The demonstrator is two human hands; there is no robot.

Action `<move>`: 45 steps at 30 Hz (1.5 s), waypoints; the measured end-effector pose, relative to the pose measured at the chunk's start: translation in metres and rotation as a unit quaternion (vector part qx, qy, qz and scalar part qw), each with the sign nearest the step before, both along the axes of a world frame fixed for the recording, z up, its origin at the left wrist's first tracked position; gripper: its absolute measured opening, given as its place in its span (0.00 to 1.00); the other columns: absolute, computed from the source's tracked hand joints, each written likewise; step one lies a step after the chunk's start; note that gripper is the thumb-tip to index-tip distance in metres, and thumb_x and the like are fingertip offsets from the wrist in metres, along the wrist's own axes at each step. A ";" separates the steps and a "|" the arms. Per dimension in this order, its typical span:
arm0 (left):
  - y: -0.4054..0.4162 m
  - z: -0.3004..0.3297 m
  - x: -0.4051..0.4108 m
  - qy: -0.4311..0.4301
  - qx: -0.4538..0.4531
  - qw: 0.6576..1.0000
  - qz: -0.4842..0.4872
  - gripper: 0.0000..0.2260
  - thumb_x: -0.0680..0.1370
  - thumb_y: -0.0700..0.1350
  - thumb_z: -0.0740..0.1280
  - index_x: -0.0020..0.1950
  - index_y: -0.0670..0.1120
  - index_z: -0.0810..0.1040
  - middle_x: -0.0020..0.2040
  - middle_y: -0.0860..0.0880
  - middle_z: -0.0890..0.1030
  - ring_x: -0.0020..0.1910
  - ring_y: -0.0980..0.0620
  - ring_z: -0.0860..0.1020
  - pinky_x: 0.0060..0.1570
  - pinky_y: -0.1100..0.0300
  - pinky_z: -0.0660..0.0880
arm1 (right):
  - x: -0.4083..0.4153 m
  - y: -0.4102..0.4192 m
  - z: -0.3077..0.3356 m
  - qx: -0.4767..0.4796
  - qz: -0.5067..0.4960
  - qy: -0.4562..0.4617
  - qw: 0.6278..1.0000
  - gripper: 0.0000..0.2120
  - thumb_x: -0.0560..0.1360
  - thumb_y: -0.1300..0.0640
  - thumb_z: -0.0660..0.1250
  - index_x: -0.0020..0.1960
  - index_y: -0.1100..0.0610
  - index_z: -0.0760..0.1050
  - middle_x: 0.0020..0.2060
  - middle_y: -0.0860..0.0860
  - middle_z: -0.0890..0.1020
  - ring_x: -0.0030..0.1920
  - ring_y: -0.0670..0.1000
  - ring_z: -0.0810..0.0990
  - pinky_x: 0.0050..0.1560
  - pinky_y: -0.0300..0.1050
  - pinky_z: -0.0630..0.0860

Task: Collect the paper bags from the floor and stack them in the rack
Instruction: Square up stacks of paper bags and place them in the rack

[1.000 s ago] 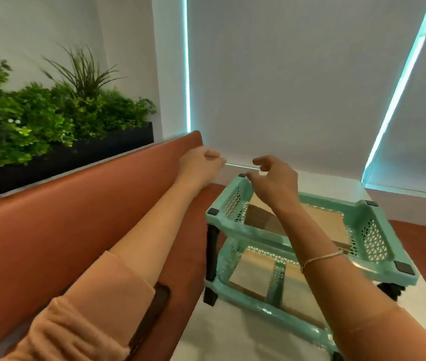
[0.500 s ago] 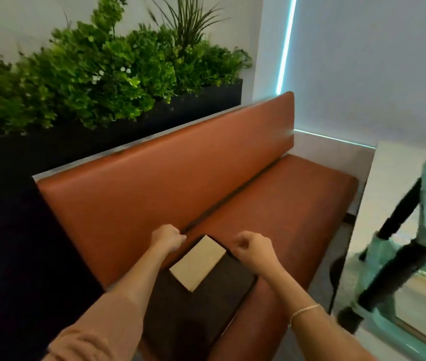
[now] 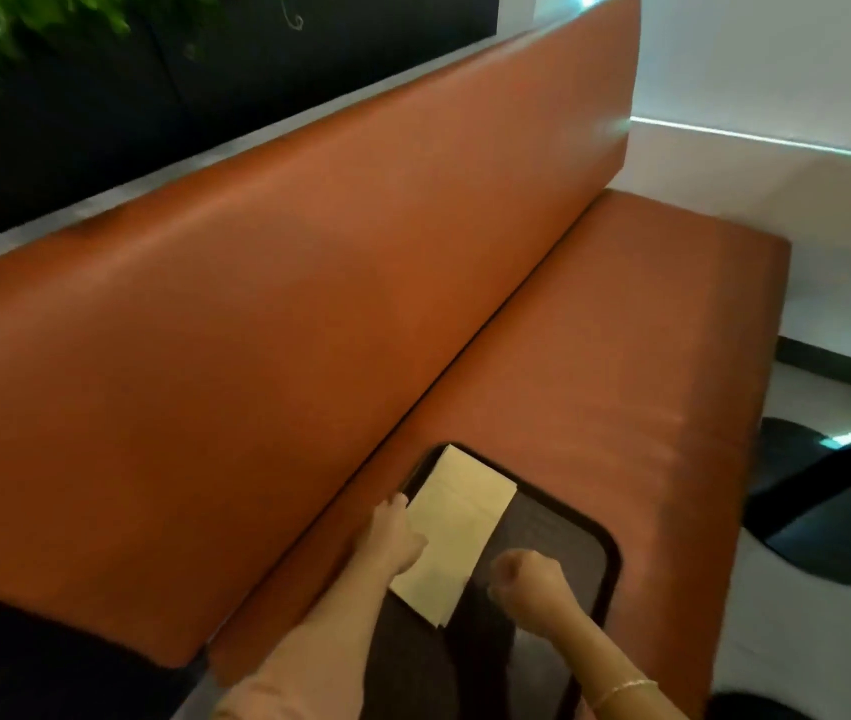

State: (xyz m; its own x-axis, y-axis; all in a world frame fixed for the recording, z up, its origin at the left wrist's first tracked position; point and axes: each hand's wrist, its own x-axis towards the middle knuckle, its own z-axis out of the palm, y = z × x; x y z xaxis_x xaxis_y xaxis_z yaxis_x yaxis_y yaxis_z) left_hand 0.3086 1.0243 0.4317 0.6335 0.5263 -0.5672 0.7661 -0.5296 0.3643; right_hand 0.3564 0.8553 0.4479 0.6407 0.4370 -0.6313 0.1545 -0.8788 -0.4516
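A flat tan paper bag [image 3: 457, 527] lies on a black tray [image 3: 563, 522] that sits on the orange bench seat [image 3: 620, 356]. My left hand [image 3: 394, 532] is at the bag's left edge, with the thumb over the paper and the fingers down its side; blur hides whether it grips. My right hand [image 3: 527, 576] hovers over the tray just right of the bag's near corner, fingers curled into a fist with nothing seen in them. The rack is out of view.
The orange backrest [image 3: 309, 304] rises left of the tray, with a dark planter and green plants [image 3: 23, 28] behind it. A black table base [image 3: 828, 511] stands on the pale floor to the right of the bench. A white wall closes off the far end.
The view has swung from the green rack down to the bench. Both hands have lowered onto the tray, and the left hand now touches the bag's edge.
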 end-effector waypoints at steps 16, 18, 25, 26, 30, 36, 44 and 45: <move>-0.016 -0.053 0.051 0.123 0.050 0.991 0.028 0.40 0.67 0.55 0.75 0.72 0.43 0.62 0.72 0.44 0.62 0.70 0.44 0.61 0.62 0.55 0.69 | 0.024 0.009 -0.060 0.003 -0.070 -0.019 0.997 0.13 0.75 0.60 0.63 0.58 0.52 0.77 0.54 0.48 0.81 0.50 0.46 0.80 0.47 0.35 0.76; -0.018 -0.051 0.050 0.114 0.057 0.991 0.029 0.38 0.68 0.54 0.75 0.71 0.44 0.63 0.71 0.44 0.63 0.69 0.45 0.62 0.61 0.56 0.70 | 0.026 0.003 -0.059 -0.002 -0.078 -0.017 0.997 0.14 0.75 0.60 0.64 0.59 0.52 0.76 0.54 0.48 0.80 0.50 0.46 0.79 0.47 0.35 0.76; -0.030 -0.023 0.028 -0.018 0.041 0.997 -0.062 0.18 0.72 0.43 0.72 0.58 0.47 0.69 0.55 0.47 0.78 0.54 0.48 0.78 0.48 0.56 0.75 | 0.030 -0.023 -0.027 0.043 -0.141 -0.091 0.985 0.26 0.71 0.62 0.65 0.68 0.54 0.67 0.61 0.53 0.74 0.60 0.54 0.75 0.57 0.45 0.75; -0.031 -0.014 0.024 -0.035 0.031 0.995 -0.093 0.15 0.71 0.43 0.73 0.52 0.48 0.69 0.50 0.48 0.79 0.51 0.48 0.78 0.44 0.55 0.75 | 0.029 -0.026 -0.016 0.060 -0.155 -0.108 0.980 0.30 0.70 0.62 0.67 0.70 0.54 0.63 0.63 0.55 0.72 0.62 0.55 0.72 0.60 0.47 0.73; -0.042 0.036 0.012 -0.079 0.019 0.976 -0.200 0.14 0.70 0.42 0.72 0.44 0.51 0.67 0.44 0.50 0.78 0.44 0.50 0.78 0.39 0.55 0.74 | 0.030 -0.046 0.041 0.113 -0.147 -0.156 0.970 0.40 0.68 0.60 0.71 0.75 0.53 0.54 0.67 0.52 0.65 0.69 0.54 0.60 0.66 0.47 0.65; -0.090 0.121 -0.024 -0.147 -0.002 0.963 -0.225 0.13 0.69 0.44 0.74 0.47 0.50 0.72 0.46 0.52 0.79 0.45 0.52 0.77 0.39 0.56 0.76 | 0.004 -0.109 0.122 0.188 -0.056 -0.150 0.969 0.11 0.67 0.61 0.73 0.48 0.52 0.77 0.40 0.44 0.80 0.45 0.45 0.78 0.44 0.35 0.74; -0.203 0.228 -0.092 -0.180 -0.004 0.956 -0.232 0.13 0.65 0.51 0.77 0.37 0.56 0.73 0.40 0.57 0.76 0.44 0.57 0.74 0.35 0.65 0.68 | -0.064 -0.258 0.214 0.223 -0.075 -0.185 0.954 0.17 0.70 0.59 0.72 0.57 0.53 0.74 0.48 0.46 0.79 0.52 0.47 0.77 0.51 0.41 0.73; -0.221 0.239 -0.099 -0.178 -0.005 0.955 -0.237 0.12 0.66 0.51 0.77 0.37 0.54 0.74 0.38 0.58 0.76 0.42 0.58 0.74 0.34 0.66 0.67 | -0.073 -0.280 0.224 0.219 -0.089 -0.182 0.954 0.17 0.70 0.59 0.72 0.57 0.53 0.74 0.48 0.46 0.78 0.51 0.46 0.76 0.50 0.40 0.72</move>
